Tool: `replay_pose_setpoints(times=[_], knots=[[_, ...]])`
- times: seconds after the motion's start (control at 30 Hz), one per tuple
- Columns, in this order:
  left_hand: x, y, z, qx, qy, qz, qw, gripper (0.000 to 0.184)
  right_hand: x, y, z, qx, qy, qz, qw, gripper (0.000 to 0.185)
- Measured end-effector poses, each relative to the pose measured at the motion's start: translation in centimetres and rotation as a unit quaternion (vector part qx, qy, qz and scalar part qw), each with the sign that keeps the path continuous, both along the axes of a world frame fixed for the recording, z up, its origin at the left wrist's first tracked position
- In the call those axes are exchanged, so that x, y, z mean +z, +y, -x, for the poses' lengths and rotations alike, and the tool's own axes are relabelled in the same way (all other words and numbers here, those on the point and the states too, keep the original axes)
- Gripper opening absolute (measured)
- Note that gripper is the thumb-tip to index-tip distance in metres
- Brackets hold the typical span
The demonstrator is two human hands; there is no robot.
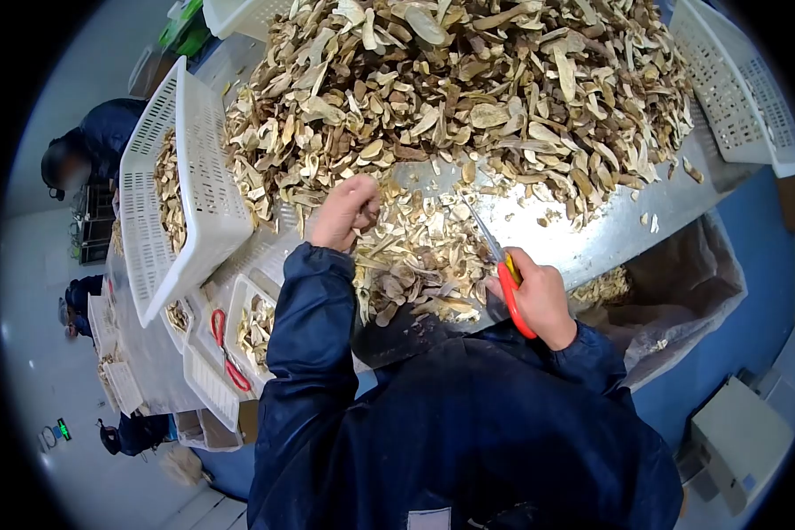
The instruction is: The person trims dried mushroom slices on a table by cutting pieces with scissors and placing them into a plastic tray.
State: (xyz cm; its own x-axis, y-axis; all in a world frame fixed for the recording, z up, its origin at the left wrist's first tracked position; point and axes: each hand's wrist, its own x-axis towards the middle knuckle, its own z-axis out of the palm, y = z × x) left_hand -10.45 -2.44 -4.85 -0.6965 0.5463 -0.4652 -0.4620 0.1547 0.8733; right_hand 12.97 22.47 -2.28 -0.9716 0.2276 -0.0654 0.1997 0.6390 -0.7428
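Observation:
A large heap of dried mushroom slices (468, 97) covers the far part of the metal table. My left hand (349, 212) is over the near left edge of the heap, its fingers curled closed. Whatever those fingers may pinch is hidden. In my right hand (543, 300) is a pair of scissors (511, 291) with red and yellow handles, the blades pointing up and left over the table. Between my hands lies a smaller spread of pale mushroom pieces (428, 243), with darker slices nearest my body.
A white perforated basket (212, 177) holding slices stands at left; another basket (724, 97) is at far right. Red-handled scissors (223, 349) lie beside small white trays (247, 309). A plastic-lined bin (689, 291) sits below the right table edge. Other people in dark clothing are at left.

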Motion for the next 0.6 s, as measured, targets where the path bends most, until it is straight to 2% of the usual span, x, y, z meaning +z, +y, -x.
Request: replay_pose_setpoints(times=[0.07, 0.1, 0.13, 0.2, 0.23, 0.33, 0.47, 0.6], knots=[[2.7, 3.9, -1.6, -0.020, 0.173, 0.230, 0.957, 0.016, 0.0, 0.0, -0.1, -0.003, 0.004, -0.007, 1.000, 0.046], [0.4, 3.9, -1.6, -0.020, 0.388, 0.238, 0.890, 0.014, 0.0, 0.0, -0.1, -0.004, 0.003, -0.005, 1.000, 0.046], [-0.2, 4.2, -1.6, -0.036, 0.421, 0.273, 0.864, 0.015, 0.0, 0.0, -0.1, -0.005, 0.003, -0.004, 1.000, 0.046], [-0.5, 4.5, -1.8, -0.067, 0.481, 0.344, 0.804, 0.017, 0.0, 0.0, -0.1, -0.005, -0.001, -0.005, 1.000, 0.046], [0.0, 4.5, -1.9, -0.090, 0.479, 0.362, 0.795, 0.018, 0.0, -0.1, -0.1, -0.004, -0.003, -0.008, 1.000, 0.046], [0.3, 4.3, -1.9, -0.048, 0.437, 0.268, 0.857, 0.017, 0.1, -0.2, 0.0, 0.000, -0.010, -0.010, 1.000, 0.045], [1.5, 6.1, -1.9, -0.017, 0.505, 0.243, 0.828, 0.012, -0.3, -0.2, 0.1, 0.006, -0.007, -0.018, 1.000, 0.045], [0.8, 8.9, -1.6, -0.054, 0.562, 0.391, 0.726, 0.021, -0.1, -0.2, 0.0, 0.000, -0.010, -0.010, 1.000, 0.045]])
